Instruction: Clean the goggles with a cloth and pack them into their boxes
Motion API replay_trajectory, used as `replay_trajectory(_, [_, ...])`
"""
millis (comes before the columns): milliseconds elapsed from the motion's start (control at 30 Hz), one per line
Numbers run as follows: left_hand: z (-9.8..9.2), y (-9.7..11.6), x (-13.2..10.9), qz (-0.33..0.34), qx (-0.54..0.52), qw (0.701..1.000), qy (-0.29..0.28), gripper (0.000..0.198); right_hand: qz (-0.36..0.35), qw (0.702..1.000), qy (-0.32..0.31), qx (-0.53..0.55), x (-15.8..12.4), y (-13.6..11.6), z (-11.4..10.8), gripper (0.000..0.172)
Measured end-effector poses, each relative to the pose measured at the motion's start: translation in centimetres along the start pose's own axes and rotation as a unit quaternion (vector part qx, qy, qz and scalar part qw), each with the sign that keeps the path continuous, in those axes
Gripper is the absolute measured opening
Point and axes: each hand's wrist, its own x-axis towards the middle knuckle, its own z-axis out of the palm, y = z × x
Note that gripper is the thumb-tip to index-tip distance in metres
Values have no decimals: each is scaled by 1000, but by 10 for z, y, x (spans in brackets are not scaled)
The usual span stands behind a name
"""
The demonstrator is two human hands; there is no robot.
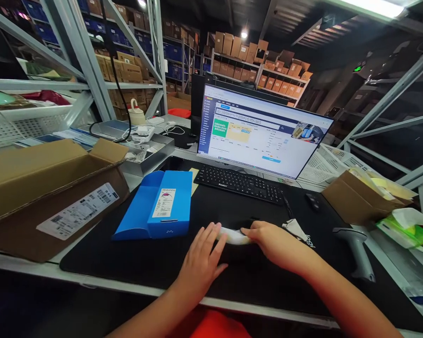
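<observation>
A small whitish, glossy wrapped item (234, 236) lies low over the black desk mat (134, 263), its kind too unclear to name. My left hand (202, 256) reaches its left end with fingers stretched out and thumb apart. At the other end, my right hand (271, 241) is closed, thumb and fingers pinching the item; its fingertips are partly hidden. Left of the hands sits an opened blue box (174, 197) with a printed white label showing what looks like eyewear. A crumpled white tissue (296, 230) rests right of my right hand.
A large open cardboard box (88, 206) stands at left. Behind the hands are a black keyboard (239, 183) and a lit monitor (261, 131). To the right are a mouse (312, 202), a grey barcode scanner (356, 251) and a smaller cardboard box (356, 199).
</observation>
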Motion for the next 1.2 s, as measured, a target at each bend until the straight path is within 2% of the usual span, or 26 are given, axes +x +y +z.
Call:
replay_trajectory(100, [4, 1, 2, -6, 0, 999, -44, 72, -10, 999, 4, -51, -1, -15, 6, 51])
replay_trajectory(167, [5, 2, 2, -13, -1, 997, -70, 78, -31, 999, -3, -38, -1, -25, 14, 45])
replay_trajectory(200, [6, 2, 2, -14, -4, 996, -82, 81, -35, 999, -3, -30, -1, -29, 21, 48])
replay_trajectory(333, [8, 1, -2, -27, -19, 994, -107, 83, 18, 1000, 14, -21, -4, -36, 51, 92])
replay_trajectory(367, [9, 1, -3, -33, -25, 993, -111, 83, 34, 999, 11, -11, -4, -35, 57, 97])
replay_trajectory(433, [11, 1, -6, -46, -36, 992, -116, 82, 46, 999, -5, 22, -6, -33, 62, 96])
replay_trajectory(600, [12, 2, -2, -55, -60, 991, -104, 76, 40, 998, 1, 41, 1, -30, 52, 76])
replay_trajectory(733, [7, 0, 8, -28, -77, 992, -100, 76, 24, 999, 4, -27, 14, -29, 45, 95])
replay_trajectory(833, [5, 1, 12, -17, -95, 991, -96, 73, -11, 999, -33, -4, 21, -23, 37, 107])
replay_trajectory(900, [5, 2, 10, -9, -99, 992, -82, 66, -23, 997, -62, 49, 25, -18, 30, 103])
replay_trajectory(1000, [8, 5, 5, 19, -88, 996, -28, 42, -12, 990, -108, 90, 34, -14, 20, 80])
replay_trajectory(1067, [10, 7, 2, 29, -76, 997, 7, 26, -7, 987, -136, 88, 41, -13, 16, 70])
replay_trajectory(1200, [12, 10, 0, 26, -66, 997, 28, 21, -18, 980, -166, 108, 50, -11, 14, 62])
